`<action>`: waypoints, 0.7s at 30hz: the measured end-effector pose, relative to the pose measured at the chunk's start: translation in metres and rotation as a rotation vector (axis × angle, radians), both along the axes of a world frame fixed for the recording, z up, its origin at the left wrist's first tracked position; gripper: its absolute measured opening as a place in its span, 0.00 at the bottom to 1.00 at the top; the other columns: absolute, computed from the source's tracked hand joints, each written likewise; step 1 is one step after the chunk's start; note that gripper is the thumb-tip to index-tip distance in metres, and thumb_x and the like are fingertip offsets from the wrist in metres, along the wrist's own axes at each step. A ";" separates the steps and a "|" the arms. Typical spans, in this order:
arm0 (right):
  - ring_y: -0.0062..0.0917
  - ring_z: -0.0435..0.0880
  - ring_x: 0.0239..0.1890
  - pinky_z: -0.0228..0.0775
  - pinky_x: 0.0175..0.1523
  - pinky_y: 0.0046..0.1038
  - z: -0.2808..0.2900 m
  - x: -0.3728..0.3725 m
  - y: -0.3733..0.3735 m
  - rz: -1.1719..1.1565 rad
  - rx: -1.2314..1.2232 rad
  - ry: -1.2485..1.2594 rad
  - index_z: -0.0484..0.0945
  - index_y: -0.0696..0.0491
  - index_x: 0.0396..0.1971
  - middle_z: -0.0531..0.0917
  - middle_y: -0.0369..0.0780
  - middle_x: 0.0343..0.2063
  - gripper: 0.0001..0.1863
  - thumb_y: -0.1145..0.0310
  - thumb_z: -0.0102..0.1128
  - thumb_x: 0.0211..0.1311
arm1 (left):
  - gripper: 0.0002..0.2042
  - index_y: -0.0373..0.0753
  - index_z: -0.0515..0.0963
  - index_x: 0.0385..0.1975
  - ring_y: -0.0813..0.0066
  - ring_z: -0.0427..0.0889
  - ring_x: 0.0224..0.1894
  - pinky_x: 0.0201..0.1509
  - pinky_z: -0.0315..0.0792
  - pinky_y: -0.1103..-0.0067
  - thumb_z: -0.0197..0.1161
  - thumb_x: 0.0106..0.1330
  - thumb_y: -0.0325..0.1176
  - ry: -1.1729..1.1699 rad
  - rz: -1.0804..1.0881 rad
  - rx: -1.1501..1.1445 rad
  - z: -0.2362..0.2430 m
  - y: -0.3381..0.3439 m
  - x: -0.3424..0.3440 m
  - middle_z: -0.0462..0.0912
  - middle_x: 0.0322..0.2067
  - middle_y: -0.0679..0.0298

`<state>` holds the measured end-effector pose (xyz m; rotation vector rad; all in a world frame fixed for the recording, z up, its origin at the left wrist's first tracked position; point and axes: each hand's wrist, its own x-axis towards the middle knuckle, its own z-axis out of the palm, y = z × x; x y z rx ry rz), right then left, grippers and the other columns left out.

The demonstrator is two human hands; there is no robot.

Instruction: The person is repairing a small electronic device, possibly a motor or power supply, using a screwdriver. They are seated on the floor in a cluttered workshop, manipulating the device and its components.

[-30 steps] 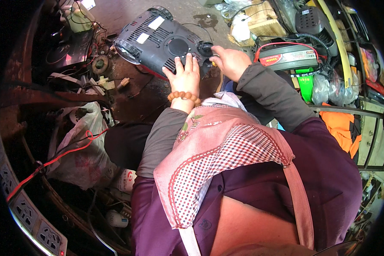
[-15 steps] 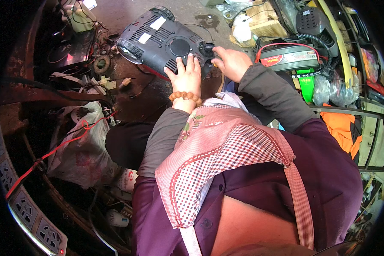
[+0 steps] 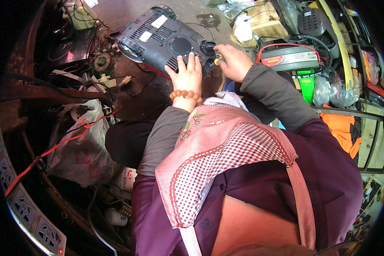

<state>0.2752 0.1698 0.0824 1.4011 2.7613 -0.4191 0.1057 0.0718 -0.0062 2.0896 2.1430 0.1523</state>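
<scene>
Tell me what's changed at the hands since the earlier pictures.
The right hand has changed pose slightly, exposing more of the yellow-and-green handle in its grip; no clear direction shows. Nothing was visibly taken up or let go. The left hand stays spread on the dark appliance.

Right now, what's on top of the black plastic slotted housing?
The housing shows two white rectangular stickers, a round black disc and, at its near edge, the bare left hand with spread fingers. Whatever lies directly beneath those fingers is covered.
</scene>
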 end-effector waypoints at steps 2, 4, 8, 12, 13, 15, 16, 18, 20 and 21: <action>0.54 0.85 0.50 0.78 0.53 0.47 0.005 -0.011 0.000 -0.061 -0.056 -0.077 0.75 0.53 0.63 0.85 0.54 0.45 0.24 0.59 0.65 0.72 | 0.33 0.50 0.66 0.78 0.52 0.63 0.80 0.71 0.57 0.28 0.62 0.71 0.34 0.000 0.002 0.002 -0.002 -0.001 -0.001 0.62 0.81 0.70; 0.53 0.85 0.50 0.78 0.53 0.48 0.018 -0.019 0.001 -0.162 -0.154 -0.150 0.75 0.54 0.63 0.86 0.54 0.45 0.24 0.59 0.65 0.72 | 0.33 0.50 0.66 0.78 0.52 0.62 0.81 0.71 0.57 0.28 0.62 0.72 0.33 -0.002 -0.003 0.006 -0.003 -0.001 -0.002 0.62 0.81 0.70; 0.52 0.86 0.50 0.78 0.53 0.49 0.001 -0.010 0.001 0.053 0.027 0.061 0.75 0.53 0.62 0.87 0.55 0.46 0.24 0.57 0.64 0.73 | 0.32 0.50 0.66 0.78 0.52 0.62 0.81 0.72 0.57 0.28 0.61 0.72 0.33 0.001 -0.008 -0.001 0.000 -0.001 -0.002 0.63 0.80 0.70; 0.51 0.85 0.53 0.78 0.56 0.47 0.009 -0.015 0.002 -0.068 -0.075 -0.082 0.75 0.52 0.65 0.84 0.53 0.50 0.26 0.61 0.66 0.71 | 0.31 0.51 0.66 0.78 0.52 0.63 0.80 0.72 0.58 0.29 0.59 0.73 0.33 0.013 -0.003 -0.009 0.000 -0.003 -0.002 0.63 0.80 0.70; 0.51 0.85 0.53 0.78 0.56 0.46 0.006 -0.008 0.002 -0.041 -0.054 -0.027 0.74 0.51 0.66 0.84 0.52 0.50 0.26 0.62 0.66 0.71 | 0.31 0.51 0.66 0.78 0.52 0.63 0.80 0.72 0.58 0.28 0.59 0.74 0.33 0.010 -0.007 -0.005 0.001 -0.003 -0.002 0.63 0.80 0.70; 0.50 0.85 0.52 0.79 0.56 0.45 0.000 -0.001 0.000 0.029 0.004 0.056 0.75 0.50 0.66 0.84 0.50 0.49 0.26 0.63 0.67 0.70 | 0.31 0.50 0.66 0.78 0.52 0.63 0.80 0.71 0.58 0.28 0.58 0.74 0.34 0.005 -0.014 0.005 0.003 -0.002 -0.002 0.63 0.80 0.70; 0.50 0.85 0.51 0.79 0.55 0.45 -0.001 -0.002 -0.001 0.077 0.038 0.086 0.75 0.50 0.66 0.84 0.50 0.48 0.26 0.62 0.67 0.70 | 0.30 0.51 0.66 0.78 0.52 0.63 0.80 0.71 0.58 0.28 0.58 0.75 0.34 0.008 -0.008 0.002 0.004 -0.002 -0.002 0.63 0.80 0.70; 0.50 0.86 0.52 0.79 0.55 0.45 0.000 -0.006 -0.004 0.072 0.051 0.040 0.75 0.50 0.66 0.85 0.49 0.50 0.26 0.63 0.67 0.70 | 0.30 0.51 0.66 0.78 0.52 0.63 0.80 0.71 0.58 0.28 0.57 0.75 0.34 0.014 0.002 -0.002 0.004 -0.002 -0.001 0.63 0.80 0.70; 0.50 0.85 0.52 0.79 0.55 0.45 0.007 -0.019 0.001 -0.048 -0.049 -0.090 0.75 0.50 0.66 0.85 0.49 0.51 0.26 0.65 0.67 0.69 | 0.29 0.47 0.67 0.77 0.50 0.62 0.80 0.71 0.56 0.26 0.57 0.76 0.34 -0.012 -0.014 -0.010 0.004 -0.003 -0.003 0.63 0.80 0.69; 0.50 0.85 0.52 0.79 0.54 0.45 0.007 -0.022 0.004 -0.108 -0.100 -0.154 0.75 0.50 0.66 0.85 0.49 0.52 0.26 0.66 0.68 0.69 | 0.28 0.46 0.68 0.77 0.50 0.62 0.80 0.71 0.55 0.25 0.57 0.76 0.34 -0.024 -0.021 -0.014 0.004 -0.003 -0.004 0.63 0.80 0.68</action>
